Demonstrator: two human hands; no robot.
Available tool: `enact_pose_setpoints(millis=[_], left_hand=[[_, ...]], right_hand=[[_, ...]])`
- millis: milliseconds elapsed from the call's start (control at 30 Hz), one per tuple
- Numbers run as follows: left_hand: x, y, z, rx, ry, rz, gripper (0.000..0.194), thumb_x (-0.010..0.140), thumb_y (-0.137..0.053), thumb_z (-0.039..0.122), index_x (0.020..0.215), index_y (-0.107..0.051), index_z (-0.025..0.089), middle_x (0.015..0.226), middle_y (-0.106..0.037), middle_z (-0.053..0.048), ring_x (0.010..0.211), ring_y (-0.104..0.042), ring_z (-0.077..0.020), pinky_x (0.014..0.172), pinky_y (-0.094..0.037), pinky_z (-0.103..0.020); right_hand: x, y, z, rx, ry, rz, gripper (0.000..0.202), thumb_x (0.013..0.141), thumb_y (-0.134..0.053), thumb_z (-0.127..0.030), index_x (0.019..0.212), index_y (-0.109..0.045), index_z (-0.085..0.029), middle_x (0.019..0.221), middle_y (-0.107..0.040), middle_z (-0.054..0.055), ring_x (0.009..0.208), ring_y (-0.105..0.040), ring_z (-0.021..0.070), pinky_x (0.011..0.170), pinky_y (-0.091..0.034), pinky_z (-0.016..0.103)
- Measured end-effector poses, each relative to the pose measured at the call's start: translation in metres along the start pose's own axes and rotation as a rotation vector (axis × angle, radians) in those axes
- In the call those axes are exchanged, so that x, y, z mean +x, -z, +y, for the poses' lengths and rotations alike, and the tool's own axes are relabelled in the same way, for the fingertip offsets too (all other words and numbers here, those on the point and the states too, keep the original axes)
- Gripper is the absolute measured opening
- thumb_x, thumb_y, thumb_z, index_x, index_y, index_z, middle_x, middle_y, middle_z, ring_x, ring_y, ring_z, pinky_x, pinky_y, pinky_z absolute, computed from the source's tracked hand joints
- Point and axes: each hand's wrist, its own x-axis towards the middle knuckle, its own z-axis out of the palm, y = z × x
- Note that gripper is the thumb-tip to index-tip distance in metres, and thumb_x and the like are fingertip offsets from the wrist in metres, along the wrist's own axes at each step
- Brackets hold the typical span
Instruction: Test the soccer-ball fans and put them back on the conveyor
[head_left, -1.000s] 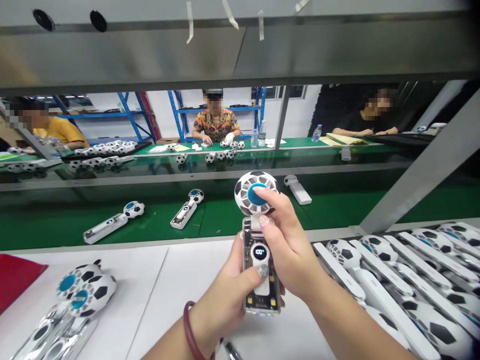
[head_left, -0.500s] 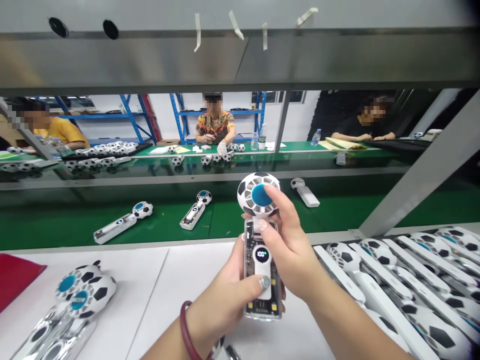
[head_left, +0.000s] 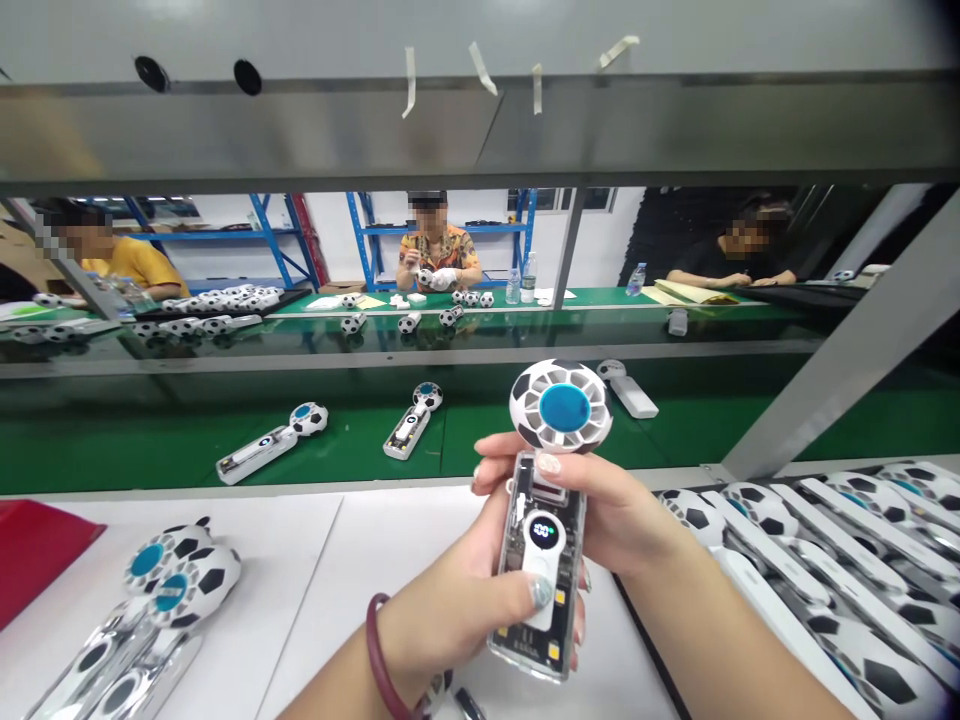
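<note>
A handheld fan (head_left: 561, 405) with a football-patterned head, blue centre and clear body is held upright in front of me. My left hand (head_left: 487, 575) wraps round its body, thumb on the white panel just below a small lit round display. With its thumb across the neck and its fingers behind, my right hand (head_left: 619, 510) grips the upper part of the body. More fans of this kind (head_left: 180, 590) lie at the left on the white table, and part of another shows beneath my left wrist.
Rows of fans (head_left: 817, 570) fill a dark tray at the right. Several more, such as one fan (head_left: 274, 440), lie on the green conveyor (head_left: 135, 430) ahead. A slanted metal post (head_left: 825, 340) rises at right; a grey shelf (head_left: 300, 130) spans overhead. Three people sit opposite.
The fan has moved slightly right and down, its head tilting. My right index finger has left the blue centre, and the hand now holds the neck area. The person opposite has lifted a fan.
</note>
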Motion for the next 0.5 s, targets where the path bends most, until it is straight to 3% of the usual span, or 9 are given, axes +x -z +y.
enact_pose_setpoints(millis=[300, 500], left_hand=[[0.000, 0.001, 0.003, 0.049, 0.057, 0.054, 0.058, 0.071, -0.067, 0.040, 0.113, -0.035, 0.016, 0.075, -0.062, -0.007, 0.062, -0.060, -0.0153, 0.054, -0.049, -0.024], [-0.001, 0.006, 0.001, 0.064, 0.057, 0.043, 0.057, 0.073, -0.065, 0.040, 0.114, -0.036, 0.015, 0.076, -0.061, -0.007, 0.062, -0.060, -0.0157, 0.056, -0.049, -0.026]], right_hand=[[0.005, 0.000, 0.004, 0.099, -0.028, 0.060, 0.023, 0.063, -0.068, -0.029, 0.081, -0.064, -0.014, 0.077, -0.063, 0.006, 0.082, -0.059, 0.0190, 0.071, -0.048, 0.029], [0.010, 0.000, 0.009, 0.098, -0.007, 0.098, 0.024, 0.066, -0.067, -0.032, 0.084, -0.064, -0.016, 0.077, -0.063, 0.005, 0.082, -0.059, 0.0196, 0.069, -0.048, 0.030]])
